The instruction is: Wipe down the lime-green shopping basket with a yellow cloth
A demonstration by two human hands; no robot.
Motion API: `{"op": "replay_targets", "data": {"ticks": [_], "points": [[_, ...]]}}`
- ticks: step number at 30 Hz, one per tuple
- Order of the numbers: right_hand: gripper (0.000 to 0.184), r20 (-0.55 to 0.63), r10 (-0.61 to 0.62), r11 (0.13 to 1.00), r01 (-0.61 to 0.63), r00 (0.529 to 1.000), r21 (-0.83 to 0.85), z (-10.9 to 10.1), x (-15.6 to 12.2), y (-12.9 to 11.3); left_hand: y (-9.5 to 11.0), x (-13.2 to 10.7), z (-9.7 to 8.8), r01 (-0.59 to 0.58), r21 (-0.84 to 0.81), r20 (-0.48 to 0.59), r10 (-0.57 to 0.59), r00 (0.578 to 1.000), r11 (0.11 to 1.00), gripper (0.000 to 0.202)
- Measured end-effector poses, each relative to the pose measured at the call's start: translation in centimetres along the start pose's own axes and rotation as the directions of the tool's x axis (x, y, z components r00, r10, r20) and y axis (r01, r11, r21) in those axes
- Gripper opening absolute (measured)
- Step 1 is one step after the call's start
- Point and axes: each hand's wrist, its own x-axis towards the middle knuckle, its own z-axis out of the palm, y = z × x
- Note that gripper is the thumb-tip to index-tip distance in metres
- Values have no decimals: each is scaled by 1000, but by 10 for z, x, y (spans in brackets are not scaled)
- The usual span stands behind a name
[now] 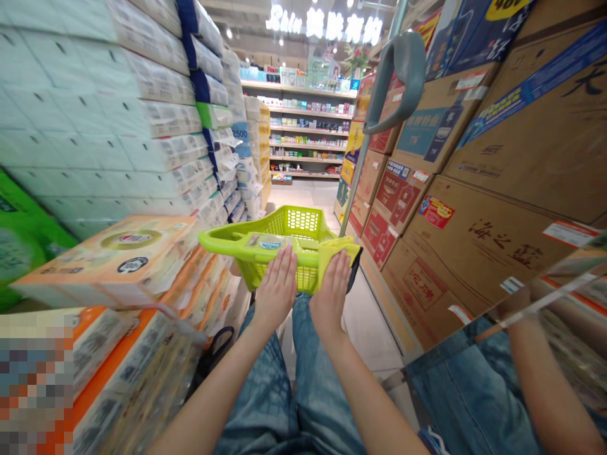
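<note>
A lime-green plastic shopping cart basket [294, 224] stands in front of me in a shop aisle. My left hand [277, 284] lies flat on the near rim of the basket, fingers stretched forward, next to a label on the handle. My right hand [332, 287] rests beside it with fingers stretched over a yellow cloth [334, 249] draped on the rim. Neither hand grips anything. My legs in blue jeans [294, 392] show below.
Stacked packs of tissue paper [118, 126] line the left side, with orange packs [128, 253] lower down. Brown cardboard boxes [474, 189] are stacked on the right. A grey handle on a pole [398, 76] rises behind the basket. Shelves [308, 126] close the aisle's far end.
</note>
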Motion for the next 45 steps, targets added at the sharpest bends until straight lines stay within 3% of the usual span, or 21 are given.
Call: {"op": "replay_targets", "data": {"ticks": [3, 6, 11, 14, 17, 20, 25, 28, 33, 39, 42, 45], "points": [[72, 82, -77, 993, 84, 994, -82, 5, -4, -25, 0, 0, 0, 4, -14, 3, -4, 1000, 1000, 75], [68, 143, -118, 986, 133, 983, -102, 4, -5, -28, -2, 0, -1, 2, -31, 18, -2, 1000, 1000, 75], [80, 108, -173, 980, 182, 979, -84, -9, -3, 10, -3, 1, -2, -16, -5, 18, 16, 1000, 1000, 76], [88, 63, -69, 998, 68, 996, 11, -17, 5, 37, -2, 1, -2, -14, -4, 26, 14, 1000, 1000, 77], [93, 57, 43, 985, -52, 997, 163, -22, 14, 48, 0, 0, -1, -1, -16, 21, 2, 1000, 1000, 77], [92, 43, 67, 982, -74, 997, 174, -20, 13, 34, 1, 0, 0, 4, -30, 16, -4, 1000, 1000, 77], [78, 107, -49, 998, 53, 993, -35, -6, 0, -19, 0, 1, -2, 6, -36, 0, -6, 1000, 999, 75], [71, 161, -86, 992, 100, 983, -80, -3, -2, -35, -2, 1, -4, 2, -33, 5, -1, 1000, 999, 73], [80, 184, -184, 978, 198, 966, -60, -14, -3, -7, -4, 0, -3, -18, -4, 21, 19, 1000, 1000, 74], [92, 72, 14, 991, -23, 997, 129, -26, 9, 46, -1, 1, -1, 0, -28, 21, 1, 1000, 1000, 74], [93, 47, 57, 981, -65, 997, 182, -25, 12, 44, 1, 1, -1, 7, -36, 14, -6, 1000, 999, 74], [88, 31, 15, 997, -17, 999, 73, -15, 4, 17, 2, 1, -1, 5, -21, -1, -6, 1000, 1000, 76]]}}
